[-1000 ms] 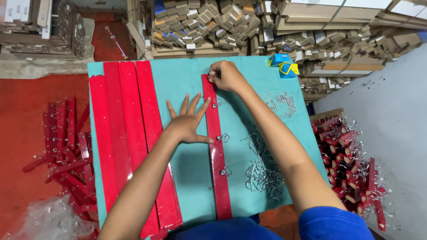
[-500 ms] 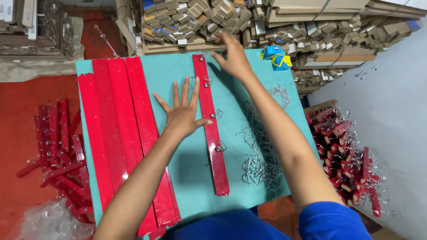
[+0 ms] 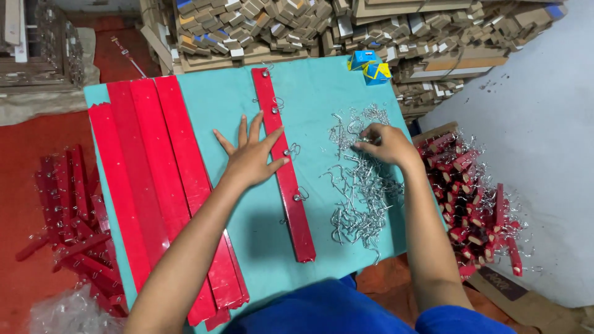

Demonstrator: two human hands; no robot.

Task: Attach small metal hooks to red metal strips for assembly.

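From the head view we see the left hand point(image 3: 250, 158) lying flat with its fingers spread, open and holding nothing, pressing on the long red wooden strip with small metal hooks point(image 3: 283, 164) that lies along the middle of the teal-covered counter point(image 3: 322, 93). The right hand point(image 3: 387, 145) reaches into the loose pile of silver metal hooks point(image 3: 365, 198) just right of the strip; its fingers curl among the hooks, but we cannot tell if its grip is closed on one. A row of plain red strips point(image 3: 148, 185) lies at the left.

Stacked cardboard pieces point(image 3: 371, 25) and a blue-yellow box point(image 3: 369, 66) sit behind.
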